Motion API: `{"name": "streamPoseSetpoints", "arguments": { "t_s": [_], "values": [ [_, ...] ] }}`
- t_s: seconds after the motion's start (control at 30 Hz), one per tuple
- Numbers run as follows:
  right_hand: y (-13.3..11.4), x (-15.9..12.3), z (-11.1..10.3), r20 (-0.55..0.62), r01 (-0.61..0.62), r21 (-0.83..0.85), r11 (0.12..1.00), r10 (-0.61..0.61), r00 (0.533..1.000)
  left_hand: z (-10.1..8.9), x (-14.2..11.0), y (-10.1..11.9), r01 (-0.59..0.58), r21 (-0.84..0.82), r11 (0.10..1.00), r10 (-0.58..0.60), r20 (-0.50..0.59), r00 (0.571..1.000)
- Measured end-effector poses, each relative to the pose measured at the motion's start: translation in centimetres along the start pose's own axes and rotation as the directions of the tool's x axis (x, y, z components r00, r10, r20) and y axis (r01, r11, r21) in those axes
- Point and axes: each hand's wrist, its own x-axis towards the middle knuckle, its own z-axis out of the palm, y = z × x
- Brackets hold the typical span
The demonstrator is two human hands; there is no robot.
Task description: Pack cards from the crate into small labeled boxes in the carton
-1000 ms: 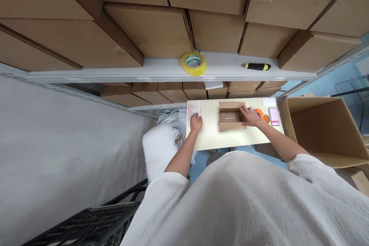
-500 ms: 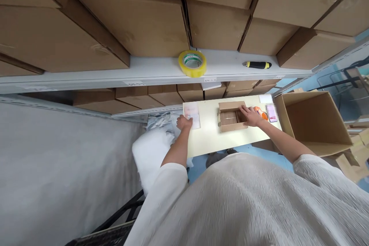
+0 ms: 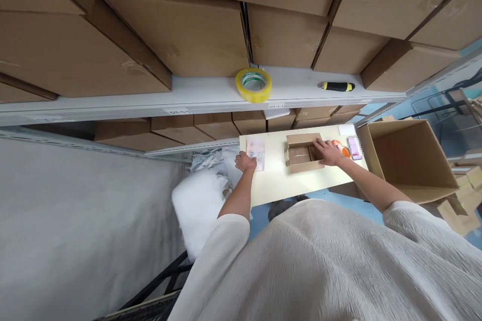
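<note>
On the pale table stands a small cardboard box, its top open and its inside visible. My right hand grips the box's right end, with the fingers reaching over the wall. At the table's left end, my left hand is closed on the near left edge of a flat, pinkish see-through packet. What the packet contains is too faint to make out. An orange roll lies just right of my right hand, partly hidden by it.
A phone lies at the table's right end, beside a large open carton. The shelf ahead carries yellow tape, a black-and-yellow cutter and stacked cartons. White wrapping material bulges at the left.
My left hand has moved slightly to the right, and the flat packet has shifted right along with it. My right hand and the small box have hardly moved.
</note>
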Motion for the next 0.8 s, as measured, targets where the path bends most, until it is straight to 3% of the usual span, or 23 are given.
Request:
{"name": "streamPoseSetpoints", "arguments": {
  "t_s": [0.2, 0.43, 0.63, 0.8],
  "values": [
    [0.1, 0.1, 0.2, -0.014, -0.002, 0.08, 0.997, 0.003, 1.0, 0.6, -0.6, 0.5, -0.129, -0.033, 0.991, 0.131, 0.049, 0.99],
    [0.5, 0.2, 0.5, -0.032, 0.022, 0.144, 0.989, -0.017, 0.999, 0.0, -1.1, 0.9, -0.061, -0.107, 0.992, 0.078, 0.156, 0.985],
    [0.9, 0.3, 0.4, -0.039, 0.058, 0.155, 0.986, -0.052, 0.998, -2.7, -2.7, 0.8, -0.075, -0.175, 0.982, 0.099, 0.13, 0.987],
    [1.4, 0.6, 0.6, -0.069, 0.092, 0.165, 0.982, -0.082, 0.994, -5.8, -4.7, 2.0, -0.203, -0.244, 0.948, 0.212, 0.01, 0.977]
  ]
}}
